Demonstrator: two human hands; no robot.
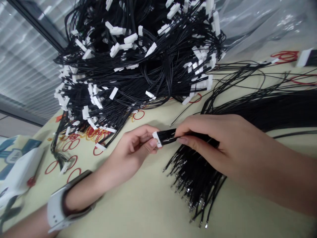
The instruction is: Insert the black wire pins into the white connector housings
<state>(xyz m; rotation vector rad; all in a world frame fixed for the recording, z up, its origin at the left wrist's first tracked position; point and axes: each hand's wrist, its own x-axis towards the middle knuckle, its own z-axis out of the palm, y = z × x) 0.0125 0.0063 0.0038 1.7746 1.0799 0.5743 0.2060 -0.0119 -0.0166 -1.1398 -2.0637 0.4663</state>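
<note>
**Two pinches, close together**

My left hand [132, 153], curled nearly shut, pinches a small white plastic connector [156, 139] at its thumb and fingertips. A short, tight run of glossy black wires [167, 136] leads from it to my right hand [205, 142], which is also nearly closed and grips those wires just beside it. (Holding both sides seems to keep the bundle straight.) Under my right hand, a fan of thin black wires with bare metal tips [195, 178] spreads across the pale green tabletop [148, 211]. Beyond lie a heaped tangle of black wires with white connectors [128, 66] and thin red loops [74, 173]. A white wristband [55, 208] circles my left wrist. Clear plastic sheeting [260, 23] and a slatted window blind [27, 56] edge the view.
</note>
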